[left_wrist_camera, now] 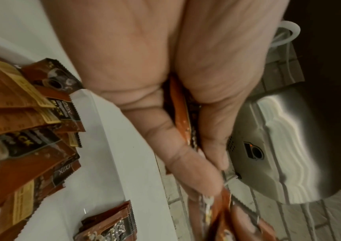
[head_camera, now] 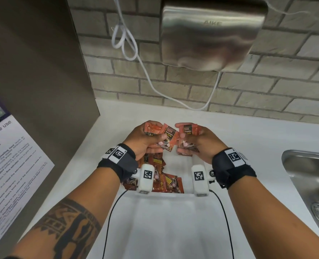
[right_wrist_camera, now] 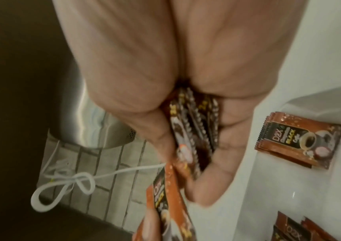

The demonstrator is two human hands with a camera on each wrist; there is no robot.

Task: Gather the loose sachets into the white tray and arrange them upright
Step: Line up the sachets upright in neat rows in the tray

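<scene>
Over the far end of the white tray (head_camera: 181, 174), my left hand (head_camera: 154, 132) grips a bunch of orange-brown coffee sachets (head_camera: 152, 128). My right hand (head_camera: 187, 136) grips a second bunch (head_camera: 189, 129). One sachet (head_camera: 170, 136) sticks out between the two hands. More sachets (head_camera: 163, 182) stand or lean in a jumble along the tray's left side. In the left wrist view the fingers (left_wrist_camera: 186, 146) pinch sachets (left_wrist_camera: 181, 114) edge-on. In the right wrist view a bunch (right_wrist_camera: 194, 130) sits in the curled hand, and a small stack (right_wrist_camera: 297, 141) lies flat on the tray floor.
A steel hand dryer (head_camera: 211, 32) hangs on the brick wall above, with a looped white cable (head_camera: 125, 38) running down to the counter. A steel sink (head_camera: 310, 184) lies to the right. A dark panel (head_camera: 39, 71) with a printed notice (head_camera: 9, 156) stands at the left.
</scene>
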